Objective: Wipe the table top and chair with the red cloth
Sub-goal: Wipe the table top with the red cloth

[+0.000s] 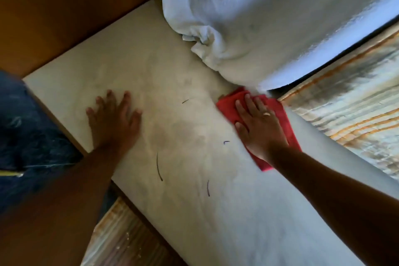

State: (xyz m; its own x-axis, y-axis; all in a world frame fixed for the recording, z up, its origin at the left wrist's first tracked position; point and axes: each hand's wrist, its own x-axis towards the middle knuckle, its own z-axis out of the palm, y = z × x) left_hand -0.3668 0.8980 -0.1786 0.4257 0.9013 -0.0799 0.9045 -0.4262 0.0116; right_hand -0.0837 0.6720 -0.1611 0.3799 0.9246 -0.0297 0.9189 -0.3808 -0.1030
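Head view looks down on a pale counter (pixel 172 211) marked with a few short dark pen strokes. On it, the right hand (pixel 259 127) presses flat, fingers spread and grip wide, on top of the red cloth (pixel 226 108), which lies near the counter's far right edge, just beside a hanging white fabric (pixel 248 17). Well apart to the left, the left hand (pixel 114 119) rests palm down on the bare counter, fingers splayed, holding nothing.
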